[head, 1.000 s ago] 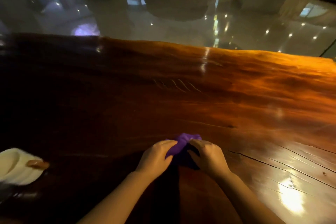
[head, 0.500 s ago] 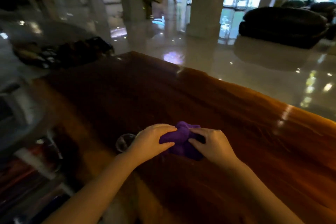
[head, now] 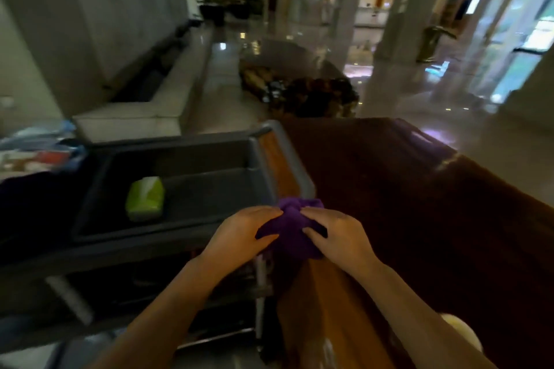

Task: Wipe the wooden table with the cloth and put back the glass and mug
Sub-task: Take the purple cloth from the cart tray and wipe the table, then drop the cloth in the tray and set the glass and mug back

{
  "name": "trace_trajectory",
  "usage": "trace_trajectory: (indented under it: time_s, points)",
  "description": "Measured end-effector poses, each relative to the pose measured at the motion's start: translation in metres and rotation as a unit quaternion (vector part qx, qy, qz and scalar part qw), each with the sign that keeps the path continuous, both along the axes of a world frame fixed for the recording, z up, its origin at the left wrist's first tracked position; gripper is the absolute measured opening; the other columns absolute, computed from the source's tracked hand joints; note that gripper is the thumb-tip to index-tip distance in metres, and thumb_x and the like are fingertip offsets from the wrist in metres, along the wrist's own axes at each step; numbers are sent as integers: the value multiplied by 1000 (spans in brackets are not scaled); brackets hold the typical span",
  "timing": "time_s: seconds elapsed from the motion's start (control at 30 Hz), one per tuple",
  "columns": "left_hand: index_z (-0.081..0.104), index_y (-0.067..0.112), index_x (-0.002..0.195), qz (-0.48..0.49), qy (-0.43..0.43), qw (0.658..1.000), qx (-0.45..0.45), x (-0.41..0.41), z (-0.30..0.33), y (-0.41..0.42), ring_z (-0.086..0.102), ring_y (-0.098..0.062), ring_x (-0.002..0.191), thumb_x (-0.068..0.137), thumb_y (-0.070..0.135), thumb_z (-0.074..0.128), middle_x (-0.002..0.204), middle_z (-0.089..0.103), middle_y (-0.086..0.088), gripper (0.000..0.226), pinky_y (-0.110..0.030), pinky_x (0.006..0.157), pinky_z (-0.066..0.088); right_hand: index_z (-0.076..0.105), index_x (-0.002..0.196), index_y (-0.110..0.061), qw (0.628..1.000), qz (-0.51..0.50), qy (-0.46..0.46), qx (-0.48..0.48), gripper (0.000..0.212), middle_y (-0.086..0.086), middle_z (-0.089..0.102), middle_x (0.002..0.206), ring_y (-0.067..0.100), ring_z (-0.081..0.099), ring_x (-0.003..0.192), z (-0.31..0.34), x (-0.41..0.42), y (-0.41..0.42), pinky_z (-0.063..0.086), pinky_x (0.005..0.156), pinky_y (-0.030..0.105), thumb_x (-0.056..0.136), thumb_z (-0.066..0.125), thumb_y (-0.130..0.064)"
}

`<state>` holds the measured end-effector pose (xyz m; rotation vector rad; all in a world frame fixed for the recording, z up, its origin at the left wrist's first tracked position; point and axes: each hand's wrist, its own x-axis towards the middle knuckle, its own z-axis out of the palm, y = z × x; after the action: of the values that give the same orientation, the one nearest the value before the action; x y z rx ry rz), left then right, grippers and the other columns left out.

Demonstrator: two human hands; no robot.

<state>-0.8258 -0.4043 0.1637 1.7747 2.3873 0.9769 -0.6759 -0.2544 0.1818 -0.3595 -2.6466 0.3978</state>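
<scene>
A purple cloth (head: 292, 232) is bunched between the left hand (head: 239, 238) and the right hand (head: 337, 238), both closed on it w/ fingers pinching its sides; it is held over the near left edge of the wooden worktop (head: 419, 204), just beside a grey cart tray (head: 180, 219) where a green tissue pack (head: 146, 198) lies; soft, light, floppy fabric, prob. best gripped as a wad w/ the whole palm; glass & mug cannot be made out; a pale rounded object (head: 461, 335) sits by the right forearm.
</scene>
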Motion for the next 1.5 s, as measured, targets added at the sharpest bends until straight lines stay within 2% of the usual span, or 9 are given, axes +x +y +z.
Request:
trace_trajectory:
  time_s: [0.2,0.47,0.6,0.7,1.0,1.13,1.3,1.37,1.5]
  points:
    - [56,22,119,67,3,997,-37,-96,-25,-22,56,-15,110,79,25,63,120,63,-1,40,-29,97,41,58,121,-15,998,50,-34,-21,38,5,64,123,18,56,114,-35,-120,-7,38,97,27,85,63,-21]
    - [47,24,126,74,-23,991,-108,-131,-83,2,49,-15,118,85,23,56,131,55,-1,42,-27,99,35,53,126,-17,994,49,-96,-35,38,3,59,129,14,51,121,-94,-168,15,37,100,29,88,57,-19]
    - [21,21,143,61,13,976,-210,-129,-104,9,15,-16,140,92,33,42,154,19,-1,56,-35,114,10,41,136,-19,986,54,-155,-17,45,0,45,143,12,34,133,-113,-169,22,21,109,28,92,49,-26]
    - [3,26,144,78,34,966,-243,-126,-113,8,-5,-12,141,93,45,29,156,0,4,60,-44,114,2,30,141,-19,981,67,-183,19,50,-2,33,150,9,21,138,-118,-170,24,11,113,32,95,42,-32]
    - [-17,45,134,50,87,951,-291,-117,-109,-4,-9,-17,141,93,51,19,156,-7,3,55,-55,110,-5,11,145,-22,975,68,-199,75,61,-4,17,155,8,5,141,-124,-139,16,-1,113,33,94,41,-39]
    - [-8,42,139,54,79,957,-276,-108,-89,2,-6,-18,141,91,52,24,156,-2,0,58,-56,107,-12,19,144,-20,988,29,-143,46,59,0,24,154,11,10,141,-117,-125,8,3,114,33,94,44,-37]
    - [0,38,140,-31,56,988,-142,-59,-77,33,-4,-6,138,91,49,28,155,8,5,58,-46,111,-9,47,130,-19,997,-67,-38,4,46,4,53,135,14,41,128,-113,-52,1,22,110,39,87,60,-28]
    - [7,37,141,-82,51,991,-96,-28,-81,53,3,-2,135,91,48,28,153,16,6,55,-41,111,-5,52,125,-18,992,-129,-1,-13,41,4,59,128,16,48,122,-113,-9,0,37,104,43,87,58,-30]
    - [23,33,139,-167,-29,981,-93,37,-98,94,16,1,132,88,49,40,148,32,6,56,-36,113,7,47,127,-26,952,-296,43,-65,40,1,59,122,10,50,113,-123,83,3,42,96,31,88,56,-29]
